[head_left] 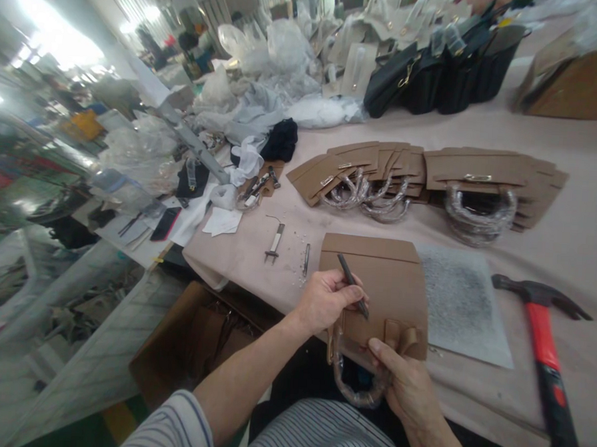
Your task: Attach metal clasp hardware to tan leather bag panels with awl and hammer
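Observation:
My left hand pinches a dark pen-shaped rod, slanted over a brown bag panel. The panel lies flat at the table's front edge, with a stitched line near its far side. At its near edge, my right hand is closed on the panel, thumb on top and the other fingers mostly hidden. A plastic-wrapped handle hangs from that edge between my hands. Beside the panel's right side is a speckled pale sheet, partly under it. A claw hammer with a red and black grip lies farther right.
Brown panels with wrapped handles lie fanned out behind. Black bags and clear plastic stand farther back. A thin metal tool and a short rod lie left. A brown box sits below the table edge.

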`<action>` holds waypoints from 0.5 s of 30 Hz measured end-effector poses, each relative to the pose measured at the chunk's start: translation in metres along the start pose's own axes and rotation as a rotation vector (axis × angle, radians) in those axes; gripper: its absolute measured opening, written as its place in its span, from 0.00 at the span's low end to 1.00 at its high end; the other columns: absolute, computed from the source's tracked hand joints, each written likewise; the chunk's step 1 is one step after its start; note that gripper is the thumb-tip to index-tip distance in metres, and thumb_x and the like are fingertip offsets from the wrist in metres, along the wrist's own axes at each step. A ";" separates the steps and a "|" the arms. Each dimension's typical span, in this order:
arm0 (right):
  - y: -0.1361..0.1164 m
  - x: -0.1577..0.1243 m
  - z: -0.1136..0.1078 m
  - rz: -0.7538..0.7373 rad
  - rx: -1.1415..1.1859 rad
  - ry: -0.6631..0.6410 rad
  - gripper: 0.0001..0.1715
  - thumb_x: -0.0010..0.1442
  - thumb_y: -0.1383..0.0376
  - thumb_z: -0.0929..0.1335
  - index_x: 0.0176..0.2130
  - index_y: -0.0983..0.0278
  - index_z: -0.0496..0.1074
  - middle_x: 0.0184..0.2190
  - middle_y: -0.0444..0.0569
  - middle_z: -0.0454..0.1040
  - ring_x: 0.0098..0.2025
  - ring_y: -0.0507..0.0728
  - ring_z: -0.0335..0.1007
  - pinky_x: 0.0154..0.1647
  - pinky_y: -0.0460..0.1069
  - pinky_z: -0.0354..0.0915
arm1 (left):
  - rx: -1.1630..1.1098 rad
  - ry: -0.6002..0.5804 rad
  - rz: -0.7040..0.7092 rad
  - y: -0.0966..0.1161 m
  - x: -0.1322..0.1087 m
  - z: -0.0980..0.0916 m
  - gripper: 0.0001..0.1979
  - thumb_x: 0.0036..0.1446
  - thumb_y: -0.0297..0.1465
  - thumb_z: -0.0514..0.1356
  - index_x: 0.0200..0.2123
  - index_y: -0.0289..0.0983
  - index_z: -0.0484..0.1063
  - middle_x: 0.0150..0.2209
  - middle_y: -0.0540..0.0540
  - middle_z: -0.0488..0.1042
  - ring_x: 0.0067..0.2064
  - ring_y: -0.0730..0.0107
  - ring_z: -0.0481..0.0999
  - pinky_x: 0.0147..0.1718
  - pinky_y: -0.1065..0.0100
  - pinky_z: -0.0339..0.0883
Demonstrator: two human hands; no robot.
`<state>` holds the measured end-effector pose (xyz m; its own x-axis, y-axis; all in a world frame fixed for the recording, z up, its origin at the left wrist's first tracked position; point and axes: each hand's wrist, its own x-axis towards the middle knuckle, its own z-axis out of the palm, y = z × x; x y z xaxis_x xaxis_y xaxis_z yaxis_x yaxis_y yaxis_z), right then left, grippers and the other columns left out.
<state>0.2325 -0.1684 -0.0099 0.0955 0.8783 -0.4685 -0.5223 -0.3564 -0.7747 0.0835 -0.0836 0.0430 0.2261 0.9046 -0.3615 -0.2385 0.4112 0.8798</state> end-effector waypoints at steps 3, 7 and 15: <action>-0.005 0.000 0.002 0.064 0.009 0.043 0.26 0.34 0.59 0.84 0.25 0.59 0.68 0.22 0.41 0.69 0.24 0.51 0.62 0.27 0.48 0.66 | -0.011 0.020 0.020 0.003 -0.005 -0.001 0.28 0.41 0.46 0.76 0.36 0.32 0.73 0.30 0.43 0.81 0.30 0.68 0.81 0.32 0.69 0.76; -0.011 -0.002 0.006 0.132 0.035 0.079 0.28 0.29 0.61 0.84 0.28 0.59 0.72 0.27 0.44 0.74 0.28 0.54 0.67 0.30 0.49 0.69 | -0.022 0.001 0.044 0.009 -0.009 -0.001 0.27 0.41 0.46 0.76 0.35 0.32 0.73 0.30 0.44 0.80 0.30 0.68 0.81 0.34 0.68 0.77; -0.016 -0.010 0.007 0.114 0.115 -0.031 0.38 0.34 0.63 0.83 0.47 0.56 0.76 0.34 0.48 0.79 0.39 0.63 0.76 0.43 0.58 0.74 | -0.066 0.008 -0.045 0.014 -0.014 -0.003 0.28 0.40 0.47 0.76 0.35 0.32 0.73 0.30 0.43 0.81 0.29 0.67 0.81 0.26 0.74 0.72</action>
<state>0.2341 -0.1692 0.0098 0.0042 0.8442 -0.5360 -0.6217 -0.4176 -0.6627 0.0741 -0.0905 0.0598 0.2303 0.8857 -0.4031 -0.2903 0.4579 0.8403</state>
